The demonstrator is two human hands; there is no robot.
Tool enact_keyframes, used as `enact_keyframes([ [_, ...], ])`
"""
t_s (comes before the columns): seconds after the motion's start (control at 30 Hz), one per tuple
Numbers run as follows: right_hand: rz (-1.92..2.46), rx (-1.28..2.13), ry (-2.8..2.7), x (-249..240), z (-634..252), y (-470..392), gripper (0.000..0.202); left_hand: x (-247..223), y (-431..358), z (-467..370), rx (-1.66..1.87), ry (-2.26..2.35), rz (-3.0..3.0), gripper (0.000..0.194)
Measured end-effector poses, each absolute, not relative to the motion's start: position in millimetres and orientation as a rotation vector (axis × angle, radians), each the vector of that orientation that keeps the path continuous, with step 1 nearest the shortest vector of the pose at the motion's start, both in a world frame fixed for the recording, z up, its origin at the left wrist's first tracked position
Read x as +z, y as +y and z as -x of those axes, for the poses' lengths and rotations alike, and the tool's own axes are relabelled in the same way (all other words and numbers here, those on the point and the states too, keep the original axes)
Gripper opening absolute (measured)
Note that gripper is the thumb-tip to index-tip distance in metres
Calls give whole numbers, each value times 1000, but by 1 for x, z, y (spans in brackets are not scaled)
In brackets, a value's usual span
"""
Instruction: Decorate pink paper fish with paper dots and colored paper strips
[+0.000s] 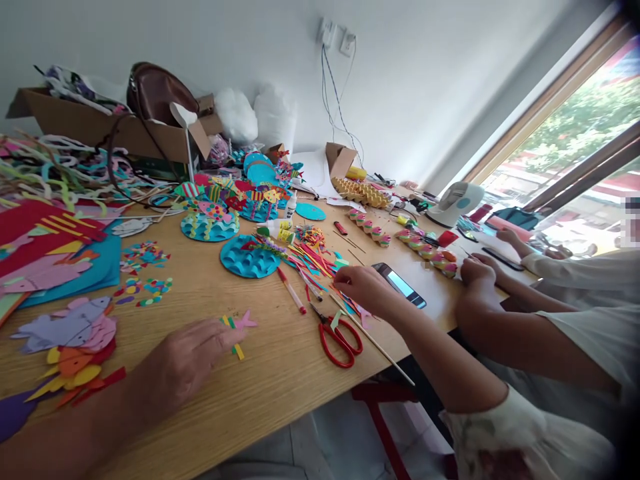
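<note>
My left hand [185,353] lies low over the table, fingers stretched forward and covering most of a small pink fish cut-out [244,321]. Its tail and some yellow and green strips [239,351] stick out past the fingertips. My right hand [357,283] hovers over a heap of coloured paper strips [315,259], fingers curled down and closed; whatever is between them is hidden. Below that hand lie red-handled scissors [340,340], with a thin wooden stick [373,341] beside them. Two pens [291,291] lie left of the scissors.
Fish cut-outs [67,325] and coloured dots [145,257] lie at left. Blue wavy discs [250,256], a white bottle [291,205] and braided strips [370,227] stand farther back. A phone [399,285] lies right of my right hand. Another person's hands [479,270] work at right.
</note>
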State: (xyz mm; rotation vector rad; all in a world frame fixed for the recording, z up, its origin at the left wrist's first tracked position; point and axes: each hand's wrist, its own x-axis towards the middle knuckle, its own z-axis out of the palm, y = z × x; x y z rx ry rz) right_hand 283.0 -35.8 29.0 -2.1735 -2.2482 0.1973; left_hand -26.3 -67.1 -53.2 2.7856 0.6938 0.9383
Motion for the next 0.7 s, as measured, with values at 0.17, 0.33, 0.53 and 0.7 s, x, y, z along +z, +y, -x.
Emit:
enact_keyframes([
  [0.17,2197,210,-2297,18,-295,15,16,-53,-70,27,944,710,-2826,40],
  [0.33,2243,226,-2347,5,-294,50,14,-46,-71,27,966,684,-2885,39],
  [0.53,2346,290,-2374,-5,-289,68,26,-43,-68,26,979,733,-2825,36],
  [0.7,2394,333,-2343,-11,-286,76,28,-45,-66,27,932,729,-2788,35],
])
